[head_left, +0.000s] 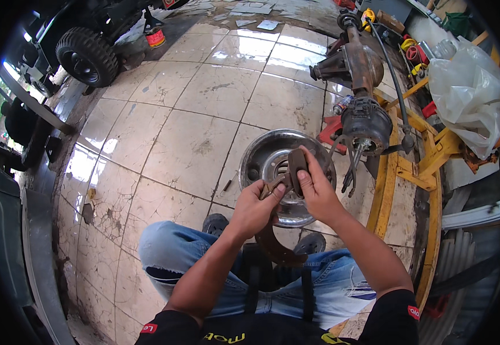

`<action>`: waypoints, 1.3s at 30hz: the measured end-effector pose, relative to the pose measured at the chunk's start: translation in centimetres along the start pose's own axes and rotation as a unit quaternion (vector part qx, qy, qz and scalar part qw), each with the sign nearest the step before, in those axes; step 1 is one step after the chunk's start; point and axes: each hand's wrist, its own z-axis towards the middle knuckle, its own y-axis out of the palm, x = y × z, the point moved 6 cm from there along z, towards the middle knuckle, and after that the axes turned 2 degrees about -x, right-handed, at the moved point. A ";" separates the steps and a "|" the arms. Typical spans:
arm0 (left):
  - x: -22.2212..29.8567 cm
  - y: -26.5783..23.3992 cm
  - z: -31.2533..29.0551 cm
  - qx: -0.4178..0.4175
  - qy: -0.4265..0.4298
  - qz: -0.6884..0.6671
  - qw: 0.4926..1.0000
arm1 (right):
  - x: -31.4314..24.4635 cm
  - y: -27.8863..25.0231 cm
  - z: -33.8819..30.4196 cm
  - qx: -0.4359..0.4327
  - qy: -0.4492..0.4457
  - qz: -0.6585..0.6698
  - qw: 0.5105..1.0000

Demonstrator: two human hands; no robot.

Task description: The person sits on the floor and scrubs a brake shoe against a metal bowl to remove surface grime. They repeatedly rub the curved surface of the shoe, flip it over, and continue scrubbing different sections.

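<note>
My right hand (322,192) is closed on a dark brown brake shoe (297,163), its thumb pressed on the face. Just left of it, my left hand (251,208) pinches the end of a rusty metal part (270,188), and the two pieces meet between my fingers. A second curved brake shoe (274,244) hangs below my left hand, over my lap; whether it joins the pinched part is hidden by the fingers. Beneath both hands lies a silver wheel rim (254,150) on the tiled floor.
At the right, a rusty axle (364,63) with a hub rests near a yellow metal stand (434,158). A clear plastic bag (468,95) sits on the stand. A vehicle tyre (87,56) and a red can (156,38) are at the far left. A small pin (227,185) lies on the tiles.
</note>
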 end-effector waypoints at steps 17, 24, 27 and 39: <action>0.7 -0.1 0.2 -0.010 0.019 -0.032 0.999 | 0.6 0.6 -0.5 -0.023 -0.001 -0.015 1.000; 0.1 0.0 0.2 -0.013 0.008 -0.041 0.999 | 0.4 0.1 0.2 -0.009 -0.010 -0.015 1.000; 0.0 0.5 0.1 -0.025 0.013 -0.014 1.000 | -0.2 -0.3 0.7 0.012 -0.025 -0.031 0.999; 0.6 -0.3 0.3 0.013 -0.001 -0.051 0.999 | 0.8 -3.2 1.8 0.083 0.092 0.124 0.984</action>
